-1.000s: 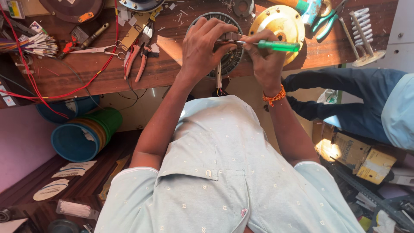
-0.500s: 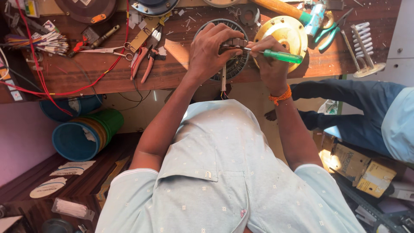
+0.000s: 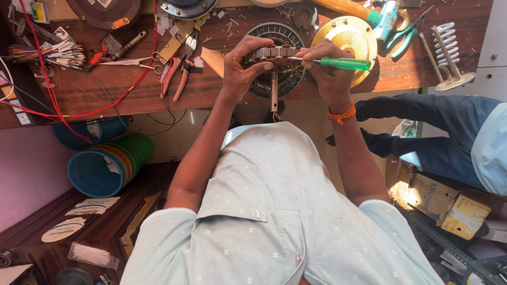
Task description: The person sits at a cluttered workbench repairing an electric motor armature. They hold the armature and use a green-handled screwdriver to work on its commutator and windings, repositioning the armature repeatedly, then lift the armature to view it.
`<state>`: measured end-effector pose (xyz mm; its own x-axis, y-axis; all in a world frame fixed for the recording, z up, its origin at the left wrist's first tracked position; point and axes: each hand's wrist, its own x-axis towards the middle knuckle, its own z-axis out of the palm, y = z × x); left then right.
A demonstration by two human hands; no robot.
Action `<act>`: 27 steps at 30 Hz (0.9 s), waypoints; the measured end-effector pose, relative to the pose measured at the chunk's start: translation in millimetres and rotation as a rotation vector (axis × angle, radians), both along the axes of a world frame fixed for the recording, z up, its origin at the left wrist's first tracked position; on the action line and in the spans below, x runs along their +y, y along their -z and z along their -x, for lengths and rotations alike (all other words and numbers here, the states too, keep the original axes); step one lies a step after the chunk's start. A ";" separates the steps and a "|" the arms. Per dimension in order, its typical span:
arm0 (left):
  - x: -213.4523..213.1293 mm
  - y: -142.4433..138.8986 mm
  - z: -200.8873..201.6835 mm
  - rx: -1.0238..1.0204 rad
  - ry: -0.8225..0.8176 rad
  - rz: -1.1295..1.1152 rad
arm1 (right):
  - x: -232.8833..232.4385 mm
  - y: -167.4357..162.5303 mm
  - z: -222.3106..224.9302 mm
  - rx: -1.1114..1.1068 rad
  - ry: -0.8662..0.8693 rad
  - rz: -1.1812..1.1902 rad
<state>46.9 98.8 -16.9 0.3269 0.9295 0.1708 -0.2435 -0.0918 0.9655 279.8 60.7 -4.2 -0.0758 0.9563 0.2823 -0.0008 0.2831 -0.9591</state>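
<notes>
**Gripping a motor core at the bench edge**

Holding sits at the centre of this view: the left hand (image 3: pixel 240 71) wraps around a motor stator (image 3: pixel 272 55), fingers curled over its slotted rim and thumb underneath, so the part stays lifted just above the wooden bench (image 3: pixel 132 87) rather than resting on it. Its shaft (image 3: pixel 273 92) hangs straight down past the bench edge, which probably explains why the piece is held out over the lip. The right hand (image 3: pixel 330 74), an orange thread at its wrist, closes around a green-handled screwdriver (image 3: pixel 343 64) in a firm fist-like pinch, the blade laid sideways with its tip at the stator's top, seemingly to work among the windings.

Directly behind the stator lies a dark ribbed rotor ring (image 3: pixel 288 79), and just to the right a round yellow motor cover (image 3: pixel 348 37). Left of the hands, red-handled pliers (image 3: pixel 177 76) and scissors (image 3: pixel 132 63) lie within easy reach, with red wires (image 3: pixel 105 108) looping across the boards. Farther back right are green-handled pliers (image 3: pixel 404 34), a hammer (image 3: pixel 364 10) and a coiled metal element (image 3: pixel 446 53). Another person's dark trouser leg (image 3: pixel 422 121) shows at the right.
</notes>
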 end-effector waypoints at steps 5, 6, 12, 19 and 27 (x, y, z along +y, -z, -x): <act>3.0 -16.9 3.0 0.247 0.006 -0.147 | 3.3 -23.1 4.1 -0.144 -0.009 -0.008; 3.2 -20.1 3.0 0.305 -0.003 -0.201 | 4.0 -28.4 5.3 -0.204 -0.008 -0.036; 7.4 -26.1 -5.1 0.427 -0.038 -0.373 | 3.3 -54.2 17.9 -0.474 0.031 -0.156; 11.5 -23.4 -6.0 0.450 -0.038 -0.371 | -2.7 -53.0 28.8 -0.534 0.073 -0.262; 10.9 -18.6 -1.3 0.457 -0.046 -0.394 | 13.5 -55.9 3.8 -0.492 -0.145 -0.162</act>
<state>48.2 109.7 1.7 0.4091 0.8397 0.3572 0.2008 -0.4647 0.8624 276.1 74.2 51.7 -0.3648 0.8731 0.3234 0.3877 0.4582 -0.7998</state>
